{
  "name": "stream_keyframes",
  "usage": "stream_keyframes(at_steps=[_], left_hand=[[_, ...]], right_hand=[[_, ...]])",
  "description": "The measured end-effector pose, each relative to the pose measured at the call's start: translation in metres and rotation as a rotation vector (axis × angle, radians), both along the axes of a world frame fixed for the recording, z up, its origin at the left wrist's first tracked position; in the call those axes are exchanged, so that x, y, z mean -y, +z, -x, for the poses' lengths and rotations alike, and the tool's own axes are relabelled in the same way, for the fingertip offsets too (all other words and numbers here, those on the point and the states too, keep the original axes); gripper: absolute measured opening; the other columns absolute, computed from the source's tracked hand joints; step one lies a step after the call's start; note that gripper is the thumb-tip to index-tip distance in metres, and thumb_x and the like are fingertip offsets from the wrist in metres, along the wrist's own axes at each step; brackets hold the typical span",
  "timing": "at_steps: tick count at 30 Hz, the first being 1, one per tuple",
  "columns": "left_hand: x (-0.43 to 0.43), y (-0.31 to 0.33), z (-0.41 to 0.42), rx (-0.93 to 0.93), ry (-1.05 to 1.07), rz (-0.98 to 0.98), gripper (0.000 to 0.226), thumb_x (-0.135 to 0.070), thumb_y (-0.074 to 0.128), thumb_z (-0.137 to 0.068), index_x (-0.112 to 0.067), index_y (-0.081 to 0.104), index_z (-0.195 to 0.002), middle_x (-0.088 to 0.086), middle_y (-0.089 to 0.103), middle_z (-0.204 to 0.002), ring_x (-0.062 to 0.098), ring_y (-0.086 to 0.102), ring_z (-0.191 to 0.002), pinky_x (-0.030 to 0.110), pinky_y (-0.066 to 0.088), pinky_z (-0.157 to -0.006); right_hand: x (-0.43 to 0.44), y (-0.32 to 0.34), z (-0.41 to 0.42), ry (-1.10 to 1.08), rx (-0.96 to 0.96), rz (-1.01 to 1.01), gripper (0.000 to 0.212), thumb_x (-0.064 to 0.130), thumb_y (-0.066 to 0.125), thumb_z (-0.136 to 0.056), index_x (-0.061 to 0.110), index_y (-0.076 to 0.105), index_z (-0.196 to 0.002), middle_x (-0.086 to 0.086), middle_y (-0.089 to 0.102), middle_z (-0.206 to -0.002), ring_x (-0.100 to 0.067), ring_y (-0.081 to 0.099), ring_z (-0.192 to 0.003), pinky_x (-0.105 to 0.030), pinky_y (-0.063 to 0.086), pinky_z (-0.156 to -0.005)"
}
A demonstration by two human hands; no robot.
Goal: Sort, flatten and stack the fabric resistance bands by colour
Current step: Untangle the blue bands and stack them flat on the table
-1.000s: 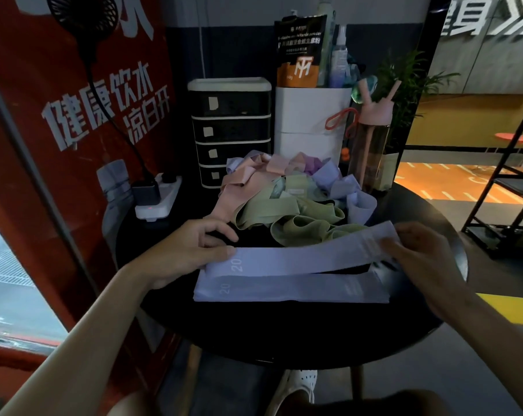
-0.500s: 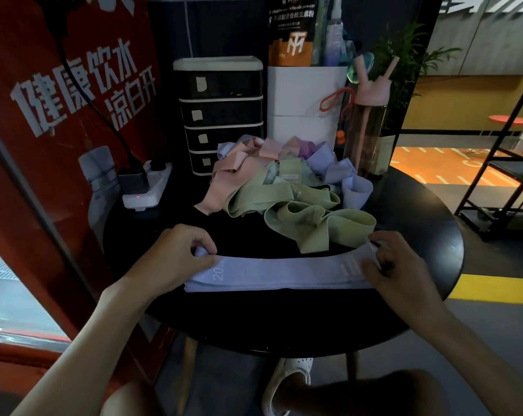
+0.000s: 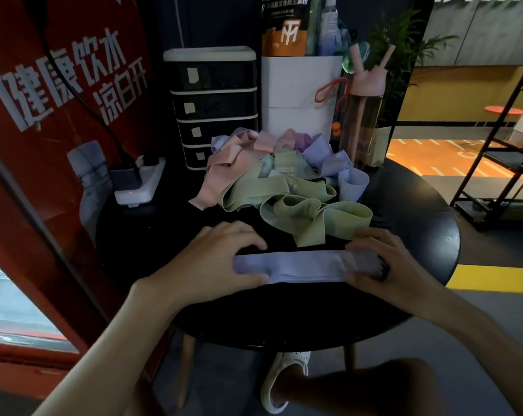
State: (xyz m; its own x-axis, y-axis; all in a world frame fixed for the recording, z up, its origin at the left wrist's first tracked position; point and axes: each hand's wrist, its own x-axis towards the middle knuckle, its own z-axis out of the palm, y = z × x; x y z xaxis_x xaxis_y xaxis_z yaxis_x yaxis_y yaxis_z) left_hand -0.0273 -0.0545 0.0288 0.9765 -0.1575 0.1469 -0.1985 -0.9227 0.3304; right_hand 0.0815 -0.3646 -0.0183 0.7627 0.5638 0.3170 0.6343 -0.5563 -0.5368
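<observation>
A flat stack of lilac bands (image 3: 305, 267) lies across the near part of the round black table (image 3: 419, 211). My left hand (image 3: 215, 259) rests on the stack's left end, fingers spread over it. My right hand (image 3: 383, 259) presses on the right end. Behind the stack sits a tangled heap: green bands (image 3: 308, 214) in front, pink bands (image 3: 224, 172) at the left, more lilac bands (image 3: 341, 169) at the right and back.
A black drawer unit (image 3: 215, 106), a white box (image 3: 296, 94) and a pink-capped bottle (image 3: 362, 121) stand at the table's back. A white power strip (image 3: 140, 181) lies at the back left. A red panel (image 3: 44, 115) stands to the left, a black shelf frame (image 3: 500, 151) to the right.
The upper lilac band was brought down onto the one lying on the table, making one stack. Both hands have slid inward over its ends and now press it flat.
</observation>
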Motion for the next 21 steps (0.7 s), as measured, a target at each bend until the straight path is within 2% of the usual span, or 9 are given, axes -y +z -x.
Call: stream_keyframes(at_steps=[2,4,7,10,14,18,21], left_hand=[[0.015,-0.006,-0.008,0.008,-0.054,0.016,0.056,-0.063,0.07,-0.079,-0.041,0.056,-0.129,-0.025,0.047,-0.132,-0.001,0.042,-0.125,0.028,0.028,-0.106],[0.022,-0.013,-0.013,0.003,-0.073,0.055,0.052,-0.054,0.073,-0.082,-0.039,0.057,-0.129,-0.025,0.05,-0.131,-0.001,0.044,-0.125,0.029,0.03,-0.107],[0.02,-0.023,-0.017,-0.004,-0.085,0.116,0.043,-0.046,0.076,-0.083,-0.037,0.062,-0.123,-0.025,0.056,-0.124,0.0,0.049,-0.119,0.034,0.039,-0.107],[0.017,-0.029,-0.02,0.018,-0.102,0.172,0.034,-0.041,0.079,-0.082,-0.035,0.067,-0.113,-0.023,0.059,-0.115,0.002,0.053,-0.111,0.038,0.046,-0.099],[0.015,-0.032,-0.022,0.02,-0.117,0.182,0.03,-0.042,0.077,-0.082,-0.035,0.068,-0.111,-0.021,0.059,-0.115,0.002,0.053,-0.111,0.039,0.044,-0.1],[0.014,-0.033,-0.021,0.006,-0.115,0.187,0.034,-0.052,0.069,-0.08,-0.038,0.067,-0.111,-0.022,0.058,-0.116,0.001,0.051,-0.114,0.039,0.041,-0.104],[0.015,-0.031,-0.021,-0.012,-0.118,0.172,0.03,-0.048,0.072,-0.082,-0.038,0.065,-0.11,-0.024,0.056,-0.117,-0.001,0.049,-0.115,0.041,0.038,-0.106]], right_hand=[[0.001,0.003,-0.001,0.02,-0.027,0.064,0.052,0.068,0.057,-0.066,0.054,0.049,-0.115,0.022,0.042,-0.131,-0.004,0.036,-0.122,-0.045,0.031,-0.107],[0.0,0.004,-0.001,0.027,-0.032,0.077,0.048,0.065,0.061,-0.068,0.054,0.049,-0.114,0.025,0.044,-0.129,-0.008,0.039,-0.124,-0.04,0.029,-0.106],[0.0,0.001,-0.003,0.055,-0.016,0.036,0.035,0.06,0.067,-0.071,0.051,0.06,-0.105,0.024,0.053,-0.12,-0.011,0.05,-0.118,-0.044,0.04,-0.103],[0.003,-0.002,-0.006,0.059,-0.047,-0.003,0.039,0.063,0.063,-0.069,0.049,0.06,-0.105,0.023,0.054,-0.116,-0.011,0.054,-0.114,-0.048,0.044,-0.099],[0.003,-0.004,-0.009,0.068,-0.045,-0.006,0.039,0.064,0.062,-0.069,0.051,0.057,-0.106,0.026,0.054,-0.117,-0.012,0.051,-0.118,-0.05,0.042,-0.101],[0.003,-0.005,-0.01,0.062,-0.058,-0.012,0.038,0.063,0.063,-0.068,0.05,0.058,-0.103,0.026,0.056,-0.115,-0.011,0.051,-0.118,-0.05,0.041,-0.101],[0.004,-0.005,-0.01,0.059,-0.054,-0.003,0.036,0.063,0.063,-0.069,0.05,0.057,-0.102,0.024,0.056,-0.114,-0.012,0.051,-0.117,-0.051,0.04,-0.101]])
